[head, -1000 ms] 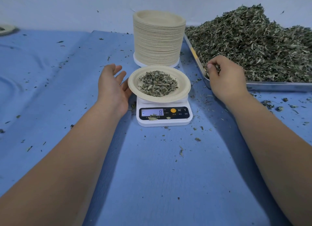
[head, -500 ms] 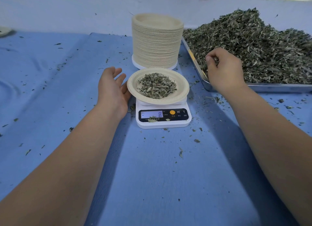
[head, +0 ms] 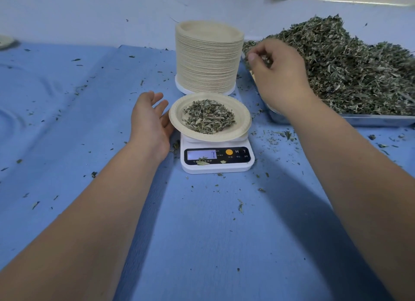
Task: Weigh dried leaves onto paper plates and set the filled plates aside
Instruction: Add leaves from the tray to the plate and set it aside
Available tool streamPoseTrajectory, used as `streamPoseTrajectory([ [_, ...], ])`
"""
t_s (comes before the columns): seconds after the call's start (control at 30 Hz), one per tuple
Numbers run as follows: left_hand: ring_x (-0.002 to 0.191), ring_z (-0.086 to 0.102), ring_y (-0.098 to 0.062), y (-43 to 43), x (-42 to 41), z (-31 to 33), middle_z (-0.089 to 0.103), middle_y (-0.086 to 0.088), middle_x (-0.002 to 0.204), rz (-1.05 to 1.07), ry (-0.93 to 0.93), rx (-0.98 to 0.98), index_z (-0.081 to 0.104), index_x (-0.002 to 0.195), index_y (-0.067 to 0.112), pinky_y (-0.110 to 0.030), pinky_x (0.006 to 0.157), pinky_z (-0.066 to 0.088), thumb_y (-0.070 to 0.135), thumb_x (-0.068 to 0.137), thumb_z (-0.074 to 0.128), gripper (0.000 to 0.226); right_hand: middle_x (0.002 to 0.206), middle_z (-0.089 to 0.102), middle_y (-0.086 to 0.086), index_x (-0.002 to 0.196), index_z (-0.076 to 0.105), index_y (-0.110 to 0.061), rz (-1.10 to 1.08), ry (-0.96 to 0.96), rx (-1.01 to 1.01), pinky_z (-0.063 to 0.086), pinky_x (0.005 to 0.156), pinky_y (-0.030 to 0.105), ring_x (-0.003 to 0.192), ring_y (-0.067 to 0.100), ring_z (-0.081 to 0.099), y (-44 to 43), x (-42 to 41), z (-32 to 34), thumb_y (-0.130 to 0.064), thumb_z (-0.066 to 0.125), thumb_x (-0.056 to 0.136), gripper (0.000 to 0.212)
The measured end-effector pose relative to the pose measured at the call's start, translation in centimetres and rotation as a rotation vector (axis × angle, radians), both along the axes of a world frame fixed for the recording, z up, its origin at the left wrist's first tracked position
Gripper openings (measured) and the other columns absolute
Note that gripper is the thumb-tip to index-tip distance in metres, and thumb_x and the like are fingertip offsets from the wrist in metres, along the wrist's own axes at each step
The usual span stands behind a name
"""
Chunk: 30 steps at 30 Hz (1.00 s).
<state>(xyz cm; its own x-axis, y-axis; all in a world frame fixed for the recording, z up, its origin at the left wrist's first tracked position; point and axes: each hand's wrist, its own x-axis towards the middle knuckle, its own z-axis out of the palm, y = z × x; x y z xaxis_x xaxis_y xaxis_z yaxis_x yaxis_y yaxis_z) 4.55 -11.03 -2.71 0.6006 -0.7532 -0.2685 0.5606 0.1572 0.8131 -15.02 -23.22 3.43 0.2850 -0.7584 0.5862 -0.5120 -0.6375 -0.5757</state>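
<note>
Blue cloth (head: pixel 202 233): L hand (head: pixel 150 120) relaxed by plate (head: pixel 245 120) on scale (head: pixel 217 167); R hand (head: pixel 278 78) pinches leaves (head: pixel 263 59).

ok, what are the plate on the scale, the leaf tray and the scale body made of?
Plate on the scale: looks like moulded paper pulp, matte beige, pressed rim. Leaf tray: metal, probably stainless steel; its grey wall is shiny and reflective. Scale body: white plastic by the look, smooth, faintly glossy, with a black display panel.
</note>
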Motion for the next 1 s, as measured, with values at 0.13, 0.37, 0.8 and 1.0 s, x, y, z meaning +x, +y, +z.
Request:
streamPoseTrajectory([
  [0.13,0.103,0.068,-0.019,0.1,0.0,0.1,0.065,-0.004,0.130,0.003,-0.009,0.004,0.065,0.122,0.017,-0.033,0.080,0.060,0.037,0.104,0.047,0.032,0.089,0.066,-0.014,0.101,0.069,-0.020,0.117,0.124,0.003,0.037,0.063,0.009,0.070,-0.011,0.054,1.4,1.7,0.5,-0.024,0.056,0.101,0.013],
  [0.37,0.112,0.067,-0.021,0.1,-0.1,0.1,0.064,-0.004,0.132,0.003,-0.010,0.006,0.064,0.125,0.016,-0.034,0.084,0.059,0.036,0.104,0.047,0.034,0.098,0.065,-0.008,0.106,0.070,-0.020,0.157,0.447,-0.028,0.041,0.077,0.024,0.095,0.012,0.060,2.3,3.6,0.3,-0.034,0.061,0.098,0.019],
  [0.8,0.108,0.067,-0.020,0.1,0.0,0.1,0.064,-0.004,0.132,0.000,-0.009,-0.008,0.064,0.126,0.017,-0.033,0.082,0.058,0.036,0.104,0.047,0.034,0.077,0.063,-0.018,0.093,0.072,-0.023,0.082,0.228,-0.008,0.043,0.066,0.007,0.070,-0.010,0.056,2.4,0.6,-0.9,-0.034,0.057,0.097,0.018],
  [1.0,0.115,0.068,-0.020,0.1,-0.2,0.0,0.064,-0.002,0.133,-0.016,-0.059,0.004,0.064,0.126,0.018,-0.034,0.087,0.059,0.037,0.105,0.046,0.034,0.075,0.063,-0.014,0.091,0.071,-0.022,-0.077,0.170,0.075,0.042,0.063,0.016,0.064,-0.001,0.053,2.4,-2.8,-3.3,-0.030,0.056,0.097,0.018],
])
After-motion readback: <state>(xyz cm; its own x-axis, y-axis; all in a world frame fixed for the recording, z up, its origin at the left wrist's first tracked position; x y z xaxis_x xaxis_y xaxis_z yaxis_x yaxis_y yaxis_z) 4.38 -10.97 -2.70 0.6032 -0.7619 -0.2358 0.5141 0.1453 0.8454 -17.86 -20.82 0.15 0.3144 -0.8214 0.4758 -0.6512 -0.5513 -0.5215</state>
